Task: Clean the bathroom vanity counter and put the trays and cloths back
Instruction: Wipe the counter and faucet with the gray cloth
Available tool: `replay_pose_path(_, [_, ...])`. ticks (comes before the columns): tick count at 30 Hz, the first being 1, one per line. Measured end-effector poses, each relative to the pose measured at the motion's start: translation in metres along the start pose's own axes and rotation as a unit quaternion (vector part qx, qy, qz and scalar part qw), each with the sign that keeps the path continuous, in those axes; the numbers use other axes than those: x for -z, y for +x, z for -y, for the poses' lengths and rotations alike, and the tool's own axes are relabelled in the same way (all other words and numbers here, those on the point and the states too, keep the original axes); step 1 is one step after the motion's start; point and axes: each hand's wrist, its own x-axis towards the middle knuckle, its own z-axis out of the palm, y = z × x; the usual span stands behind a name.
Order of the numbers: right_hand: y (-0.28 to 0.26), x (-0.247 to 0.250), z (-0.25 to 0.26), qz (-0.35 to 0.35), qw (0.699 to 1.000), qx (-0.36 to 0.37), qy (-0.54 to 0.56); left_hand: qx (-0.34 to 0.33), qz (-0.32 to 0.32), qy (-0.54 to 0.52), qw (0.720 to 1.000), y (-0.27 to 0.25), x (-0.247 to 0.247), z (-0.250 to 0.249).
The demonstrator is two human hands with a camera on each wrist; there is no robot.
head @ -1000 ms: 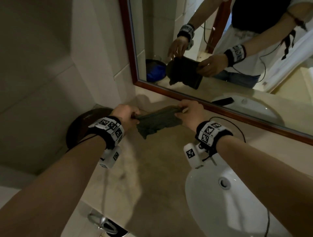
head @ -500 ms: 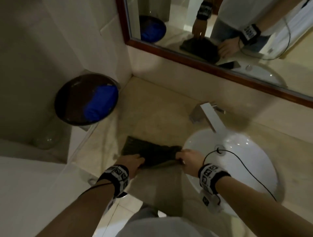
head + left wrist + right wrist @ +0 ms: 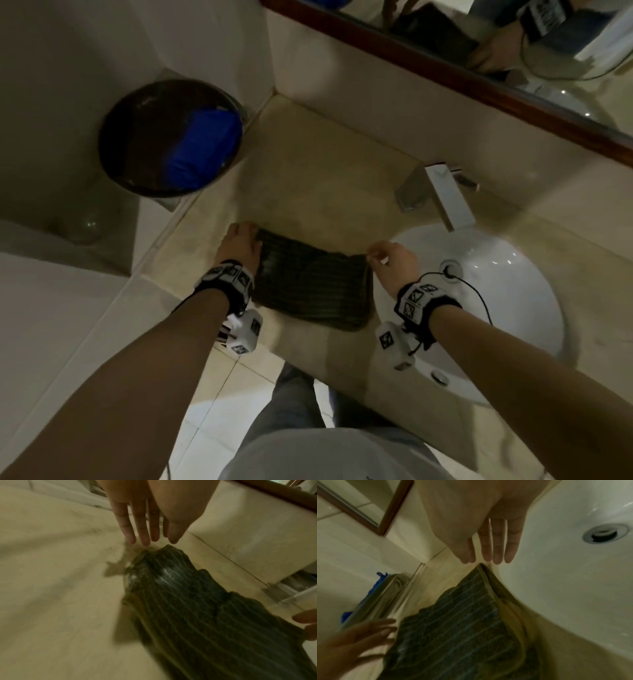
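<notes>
Your left hand (image 3: 239,245) lies with straight, relaxed fingers at the far left corner of the dark ribbed cloth (image 3: 311,287), fingertips just past that corner in the left wrist view and gripping nothing. Your right hand (image 3: 394,262) is spread the same way at the far right corner; the right wrist view shows its fingers (image 3: 494,547) straight, just beyond the cloth's edge. One hand at each end suggests you are laying the cloth flat and squaring it for a fold or a wipe, not lifting it.

Between your hands the cloth rests flat on the desk (image 3: 308,178), its long axis running from one hand to the other, roughly along the desk's front edge. Its ribs run the same way. The right end looks doubled over, with a layer showing underneath.

Just beyond your right hand sits the white sink (image 3: 496,308), with the faucet (image 3: 442,192) behind it. Past your left hand, off the desk's end, a dark round tray (image 3: 137,137) holds a blue cloth (image 3: 202,144).
</notes>
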Motion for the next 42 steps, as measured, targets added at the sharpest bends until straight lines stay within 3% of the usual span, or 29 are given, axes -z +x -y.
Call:
replay_pose_path(4, [0.015,-0.016,0.000,0.061,0.997,-0.008,-0.054,-0.041,0.041,0.053,0.997,0.011,-0.008,-0.008])
replay_pose_path(8, [0.022,-0.015,-0.003,0.075,0.992,-0.012,-0.099,-0.004,0.048,0.055,0.997,0.018,-0.001,-0.007])
replay_pose_path(13, [0.036,0.001,-0.005,0.065,0.994,-0.066,-0.054,0.067,0.051,0.043,0.996,0.030,0.016,0.004])
replay_pose_path(22, [0.040,0.013,0.001,0.067,0.996,-0.038,-0.036,0.087,0.058,-0.030,0.994,0.030,0.032,-0.001])
replay_pose_path(28, [0.032,0.014,0.001,0.070,0.996,-0.055,-0.020,0.078,0.069,-0.080,0.991,0.013,0.036,-0.009])
replay_pose_path(32, [0.025,0.017,0.031,0.060,0.992,0.063,-0.090,-0.001,0.035,-0.101,0.994,-0.006,0.038,-0.027])
replay_pose_path(36, [0.024,0.012,0.101,0.097,0.970,0.215,-0.057,-0.072,0.028,-0.083,0.993,-0.019,0.039,-0.053])
replay_pose_path(37, [0.024,0.009,0.119,0.120,0.967,0.222,-0.042,-0.073,0.028,-0.079,0.994,-0.022,0.040,-0.058])
replay_pose_path(42, [0.021,0.001,0.169,0.245,0.955,0.115,0.118,0.002,0.031,-0.105,0.994,-0.037,0.039,-0.065])
